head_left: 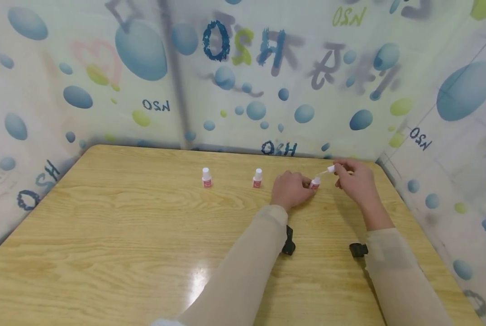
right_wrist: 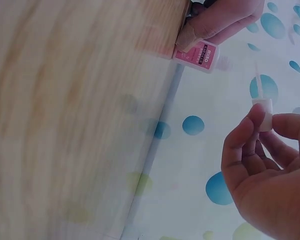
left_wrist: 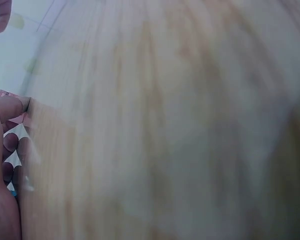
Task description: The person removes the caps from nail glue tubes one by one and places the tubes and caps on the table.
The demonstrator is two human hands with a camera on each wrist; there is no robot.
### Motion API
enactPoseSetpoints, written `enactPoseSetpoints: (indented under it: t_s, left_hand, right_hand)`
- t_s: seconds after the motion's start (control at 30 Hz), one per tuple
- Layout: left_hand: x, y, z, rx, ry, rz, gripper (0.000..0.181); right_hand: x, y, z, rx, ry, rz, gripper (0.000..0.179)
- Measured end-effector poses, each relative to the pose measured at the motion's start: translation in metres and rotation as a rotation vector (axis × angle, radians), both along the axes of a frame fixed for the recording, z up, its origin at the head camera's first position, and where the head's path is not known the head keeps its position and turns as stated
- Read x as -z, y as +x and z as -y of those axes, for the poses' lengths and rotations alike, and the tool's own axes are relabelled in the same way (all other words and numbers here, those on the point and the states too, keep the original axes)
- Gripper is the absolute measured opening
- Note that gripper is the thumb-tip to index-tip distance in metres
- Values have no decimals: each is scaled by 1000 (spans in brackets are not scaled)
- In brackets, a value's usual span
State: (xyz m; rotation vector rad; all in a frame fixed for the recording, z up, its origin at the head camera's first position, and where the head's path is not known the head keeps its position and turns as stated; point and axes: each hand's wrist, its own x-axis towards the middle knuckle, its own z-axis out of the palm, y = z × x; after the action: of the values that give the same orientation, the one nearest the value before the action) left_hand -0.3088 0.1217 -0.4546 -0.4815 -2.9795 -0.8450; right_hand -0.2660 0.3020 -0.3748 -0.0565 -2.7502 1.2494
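In the head view my left hand (head_left: 293, 189) holds a small white glue bottle (head_left: 315, 183) with a pink label at the table's far right. The right wrist view shows the left thumb and fingers on the bottle (right_wrist: 205, 56), whose neck is uncapped. My right hand (head_left: 359, 183) pinches a white brush cap (head_left: 331, 169) between thumb and fingers. From that cap (right_wrist: 265, 119) a thin pale brush (right_wrist: 260, 86) sticks out, apart from the bottle; in the head view it slants down toward the bottle's mouth. At the left edge of the left wrist view, the left hand (left_wrist: 2, 165) shows partly.
Two similar capped bottles, one by the left hand (head_left: 257, 178) and one farther left (head_left: 207, 178), stand upright on the wooden table (head_left: 145, 226). A curtain (head_left: 235, 99) with blue drops hangs behind the far edge. Black devices (head_left: 288, 241) sit at both wrists.
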Motion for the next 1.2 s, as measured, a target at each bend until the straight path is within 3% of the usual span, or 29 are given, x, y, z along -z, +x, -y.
enactPoseSetpoints:
  t_s: [0.3, 0.43, 0.87, 1.2]
  left_hand:
    - [0, 2, 0, -4, 1, -3, 34]
    - [-1, 2, 0, -6, 2, 1, 33]
    - [-1, 3, 0, -3, -1, -4, 32]
    - [-2, 2, 0, -4, -1, -15, 28]
  right_hand:
    - [-4, 2, 0, 52, -51, 82, 52]
    - [-3, 1, -1, 58, -23, 81, 47]
    - [0, -2, -4, 42, 41, 114, 44]
    - [5, -5, -5, -35, 70, 131, 41]
